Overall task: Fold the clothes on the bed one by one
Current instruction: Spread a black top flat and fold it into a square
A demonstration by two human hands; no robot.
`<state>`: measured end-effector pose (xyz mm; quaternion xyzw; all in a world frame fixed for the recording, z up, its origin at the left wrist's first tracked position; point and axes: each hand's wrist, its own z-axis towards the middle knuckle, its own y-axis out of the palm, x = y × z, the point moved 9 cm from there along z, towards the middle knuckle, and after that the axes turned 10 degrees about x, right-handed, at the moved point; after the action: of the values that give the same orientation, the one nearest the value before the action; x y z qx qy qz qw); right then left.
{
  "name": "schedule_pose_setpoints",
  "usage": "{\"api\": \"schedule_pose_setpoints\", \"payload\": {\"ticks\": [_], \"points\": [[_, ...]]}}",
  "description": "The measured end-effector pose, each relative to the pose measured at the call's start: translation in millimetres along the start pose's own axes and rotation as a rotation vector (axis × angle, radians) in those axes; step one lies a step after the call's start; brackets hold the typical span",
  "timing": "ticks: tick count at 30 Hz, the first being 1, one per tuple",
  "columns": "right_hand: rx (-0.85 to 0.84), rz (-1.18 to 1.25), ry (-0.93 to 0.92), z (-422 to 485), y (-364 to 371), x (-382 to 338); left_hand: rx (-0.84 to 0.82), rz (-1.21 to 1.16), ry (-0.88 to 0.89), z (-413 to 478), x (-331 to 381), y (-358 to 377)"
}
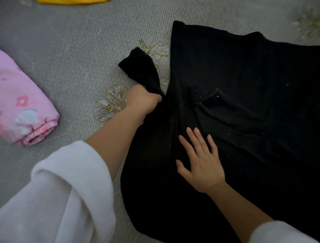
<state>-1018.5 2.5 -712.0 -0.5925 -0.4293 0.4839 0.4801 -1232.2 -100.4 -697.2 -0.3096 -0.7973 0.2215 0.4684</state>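
A black garment (pixel 242 83) lies spread over the right half of the grey bed sheet (pixel 78 57). My left hand (pixel 142 102) grips a bunched flap of the garment at its left edge, and the flap's end sticks up and to the left. With straight, spread fingers, my right hand (pixel 200 161) presses flat on the garment's lower middle. White specks of lint dot the black fabric. Both of my forearms come out of pushed-up white sleeves.
A folded pink garment (pixel 22 107) with a flower print lies at the left edge. A yellow cloth (pixel 72 1) shows at the top edge. A pale fluffy thing (pixel 308 24) sits at the top right. The sheet carries printed flowers.
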Motion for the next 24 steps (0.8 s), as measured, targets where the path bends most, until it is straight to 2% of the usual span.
{"api": "schedule_pose_setpoints", "payload": {"ticks": [2,8,12,15,18,21,24], "points": [[0.0,0.006,-0.004,0,-1,0,0.036,-0.22,-0.106,-4,-11,-21],[-0.029,0.002,-0.003,0,-6,-1,0.232,-0.773,-0.232,-18,-61,-110],[-0.112,-0.015,0.009,1,-7,-5,0.486,-0.959,-0.2,-44,-80,-173],[-0.183,-0.024,0.027,3,-8,-6,0.569,-1.11,-0.163,-57,-98,-216],[-0.226,-0.034,0.036,6,-9,-8,0.58,-1.072,-0.177,-67,-125,-243],[-0.249,-0.072,0.028,9,-9,-9,0.601,-0.887,-0.361,-81,-162,-245],[-0.261,-0.06,0.027,10,-10,-10,0.561,-0.918,-0.523,-91,-185,-226]]}}
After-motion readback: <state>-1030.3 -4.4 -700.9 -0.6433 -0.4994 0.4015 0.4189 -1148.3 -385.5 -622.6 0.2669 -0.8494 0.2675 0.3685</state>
